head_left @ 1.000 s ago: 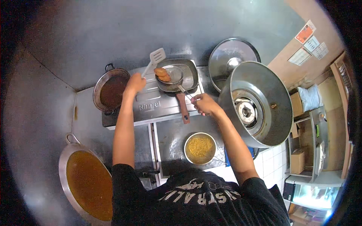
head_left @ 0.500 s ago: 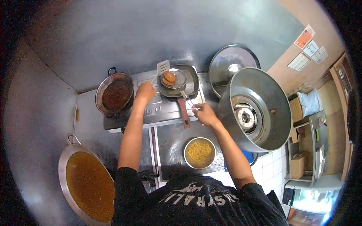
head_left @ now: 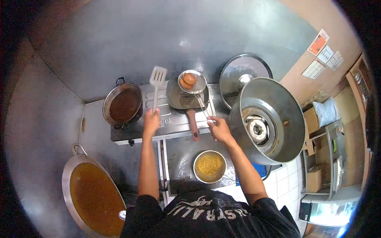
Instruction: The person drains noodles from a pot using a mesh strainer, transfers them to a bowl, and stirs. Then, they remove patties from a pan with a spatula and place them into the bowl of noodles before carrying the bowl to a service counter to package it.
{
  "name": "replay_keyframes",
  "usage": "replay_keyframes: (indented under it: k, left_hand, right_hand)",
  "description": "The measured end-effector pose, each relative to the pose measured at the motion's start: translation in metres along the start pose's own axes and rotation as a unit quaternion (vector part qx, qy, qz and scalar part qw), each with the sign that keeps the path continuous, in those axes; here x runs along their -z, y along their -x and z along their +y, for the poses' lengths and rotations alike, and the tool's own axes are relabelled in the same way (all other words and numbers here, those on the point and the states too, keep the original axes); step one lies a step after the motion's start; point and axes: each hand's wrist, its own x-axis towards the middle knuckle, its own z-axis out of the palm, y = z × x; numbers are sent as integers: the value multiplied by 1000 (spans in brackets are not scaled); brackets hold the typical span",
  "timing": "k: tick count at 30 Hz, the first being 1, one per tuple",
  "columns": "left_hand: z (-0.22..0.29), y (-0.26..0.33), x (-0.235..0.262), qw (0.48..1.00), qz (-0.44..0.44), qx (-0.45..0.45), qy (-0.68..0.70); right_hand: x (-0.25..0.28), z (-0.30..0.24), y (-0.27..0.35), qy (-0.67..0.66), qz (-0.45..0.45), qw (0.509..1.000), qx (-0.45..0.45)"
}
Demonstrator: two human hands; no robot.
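Observation:
My left hand point(head_left: 151, 122) is closed round the handle of a slotted spatula point(head_left: 158, 77), its pale head raised beside the pan. With my right hand point(head_left: 219, 129) I grip the wire handle of a small strainer point(head_left: 200, 84). Brown fried pieces point(head_left: 188, 81) lie in the strainer's bowl. The strainer is held over a square dark frying pan point(head_left: 177, 101), whose brown handle point(head_left: 193, 125) points toward me. That pan sits on the right side of a steel gas stove point(head_left: 160, 131). On the stove's left side stands a dark wok point(head_left: 124, 104) of dark brown liquid.
A bowl of yellow bits point(head_left: 210, 166) stands on the counter before me. At the lower left is a big wok of brown liquid point(head_left: 93, 198). A large metal drum with a burner point(head_left: 291, 119) stands right, a round lid point(head_left: 232, 73) behind it. Shelves point(head_left: 331, 158) line the far right.
My left hand has drawn nearer to me, and the spatula has moved left, away from the strainer. The strainer has shifted slightly right, still holding the fried pieces.

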Motion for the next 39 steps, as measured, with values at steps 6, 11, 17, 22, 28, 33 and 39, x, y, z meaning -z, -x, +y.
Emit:
replay_keyframes:
  k: [6, 11, 17, 22, 28, 33, 39]
  left_hand:
    - [-11, 37, -22, 973, -96, 101, 183]
    - [12, 42, -46, 964, -163, 143, 153]
    - [7, 51, -70, 977, -145, 124, 94]
    - [-25, 68, -55, 999, 21, 0, -29]
    - [-110, 144, -37, 979, -9, 173, 107]
    - [-198, 246, -43, 890, -284, 297, 198]
    - [-208, 299, -54, 884, -350, 284, 125]
  right_hand:
    - [0, 0, -3, -31, -3, 999, -13]
    - [-3, -5, 5, -102, -4, 994, -26]
    - [0, 10, 2, -122, -3, 992, -40]
    - [7, 0, 0, -45, 9, 999, -24]
    - [6, 1, 0, -87, -11, 996, -26]
    - [6, 9, 6, -85, 4, 996, -24]
    - [26, -3, 69, -28, 13, 999, 27]
